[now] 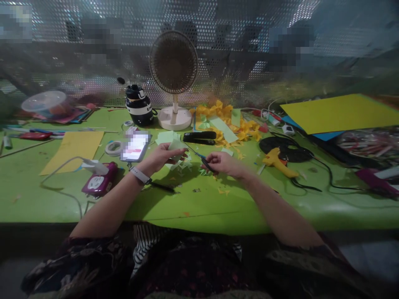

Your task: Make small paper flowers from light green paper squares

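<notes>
My left hand [166, 156] pinches a piece of light green paper [176, 144], its fingers closed over the lower part. In my right hand [225, 164] is a pair of scissors [205, 162], the fingers wrapped round the dark handles. The blades point up and left toward the paper; whether they touch it I cannot tell. Behind my left hand lie more light green sheets [164, 137]. Green paper scraps [183, 164] are scattered under and between both hands. A black stapler [200, 137] rests just beyond them.
Behind stand a fan [174, 118] and a dark bottle [139, 109]. Orange paper flowers [218, 109] lie at the back. A lit phone [136, 146], tape roll [114, 148] and purple power strip [101, 182] are on the left; a yellow glue gun [279, 162] with cords is on the right.
</notes>
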The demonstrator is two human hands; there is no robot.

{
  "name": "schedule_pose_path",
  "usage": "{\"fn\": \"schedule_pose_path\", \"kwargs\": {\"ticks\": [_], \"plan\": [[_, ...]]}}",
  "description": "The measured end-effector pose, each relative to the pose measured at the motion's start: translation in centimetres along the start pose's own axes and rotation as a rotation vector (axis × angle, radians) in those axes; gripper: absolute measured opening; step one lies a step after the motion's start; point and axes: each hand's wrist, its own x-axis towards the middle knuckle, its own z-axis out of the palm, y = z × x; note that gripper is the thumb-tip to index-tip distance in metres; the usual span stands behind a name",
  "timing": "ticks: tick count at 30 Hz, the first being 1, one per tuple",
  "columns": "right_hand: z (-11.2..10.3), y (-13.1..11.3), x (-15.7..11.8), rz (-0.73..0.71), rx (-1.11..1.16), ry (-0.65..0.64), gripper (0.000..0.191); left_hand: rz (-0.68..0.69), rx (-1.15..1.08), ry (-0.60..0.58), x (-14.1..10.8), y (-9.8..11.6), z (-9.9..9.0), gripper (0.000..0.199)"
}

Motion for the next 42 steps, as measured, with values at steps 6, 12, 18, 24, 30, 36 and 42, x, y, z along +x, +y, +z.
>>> {"fn": "schedule_pose_path", "kwargs": {"ticks": [6, 12, 18, 24, 30, 36, 42], "plan": [[0.1, -0.1, -0.1, -0.013, -0.029, 0.015, 0.039, 0.016, -0.026, 0.038, -0.1, 0.3, 0.0, 0.028], [0.5, 0.0, 0.0, -0.021, -0.075, 0.038, 0.042, 0.02, -0.015, 0.035, -0.1, 0.3, 0.1, 0.028], [0.4, 0.4, 0.0, -0.074, -0.123, 0.011, 0.046, 0.015, 0.009, -0.037, -0.2, 0.3, -0.1, 0.033], [0.4, 0.5, 0.1, -0.11, -0.124, 0.02, 0.043, 0.005, 0.053, -0.049, -0.7, 1.0, 0.2, 0.027], [0.4, 0.7, 0.2, -0.12, -0.146, -0.007, 0.041, -0.006, 0.065, -0.043, -0.7, 1.0, 0.2, 0.026], [0.5, 0.5, -0.1, -0.108, -0.174, 0.009, 0.038, 0.007, 0.059, -0.065, -0.6, 0.9, 0.2, 0.025], [0.5, 0.8, -0.1, -0.127, -0.186, 0.015, 0.038, 0.011, 0.058, -0.069, -0.5, 0.7, 0.1, 0.028]]}}
